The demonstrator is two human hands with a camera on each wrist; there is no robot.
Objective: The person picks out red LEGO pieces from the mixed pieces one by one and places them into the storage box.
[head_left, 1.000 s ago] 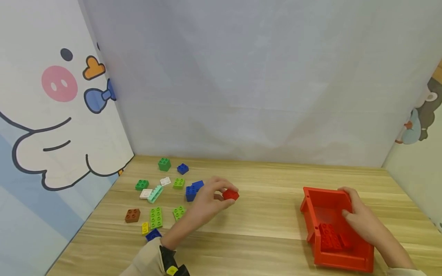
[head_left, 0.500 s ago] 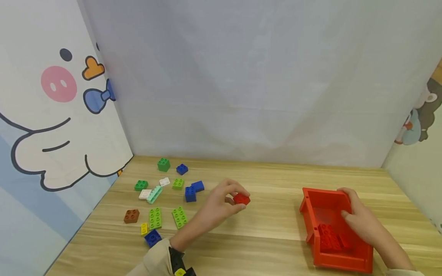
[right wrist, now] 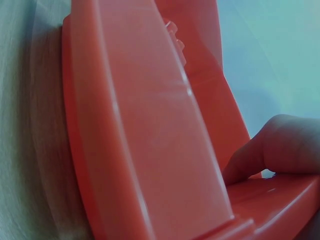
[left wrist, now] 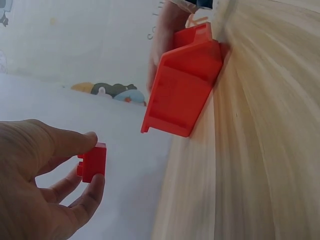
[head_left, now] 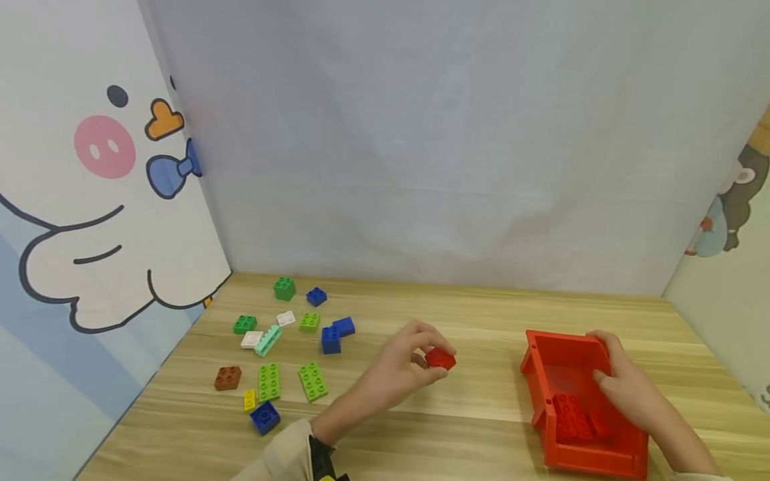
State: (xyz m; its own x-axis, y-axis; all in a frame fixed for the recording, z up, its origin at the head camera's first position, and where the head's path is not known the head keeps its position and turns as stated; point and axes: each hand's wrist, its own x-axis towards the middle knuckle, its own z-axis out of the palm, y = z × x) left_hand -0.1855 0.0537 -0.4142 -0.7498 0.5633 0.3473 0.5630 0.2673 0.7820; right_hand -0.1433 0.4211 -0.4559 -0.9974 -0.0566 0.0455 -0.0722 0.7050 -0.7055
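Observation:
A small red toy brick (head_left: 442,359) is pinched between the thumb and fingers of my left hand (head_left: 404,364), held above the middle of the table. In the left wrist view the brick (left wrist: 94,163) shows its studs turned toward the palm. My right hand (head_left: 628,381) grips the right wall of a red open bin (head_left: 595,457), thumb inside and fingers over the rim. Several red bricks (head_left: 571,417) lie in the near end of the bin. The right wrist view shows the bin's outer wall (right wrist: 145,110) close up, with my thumb (right wrist: 250,155) hooked over its edge.
Loose bricks are spread over the table's left side, among them a lime brick (head_left: 313,381), a blue brick (head_left: 331,340), a brown brick (head_left: 228,378) and a dark blue one (head_left: 265,417) lying studs down. A grey cloth (head_left: 445,147) hangs behind the table.
My left hand has carried the red brick rightward toward the bin, away from the blue and lime bricks it partly covered. The right hand keeps its grip on the bin.

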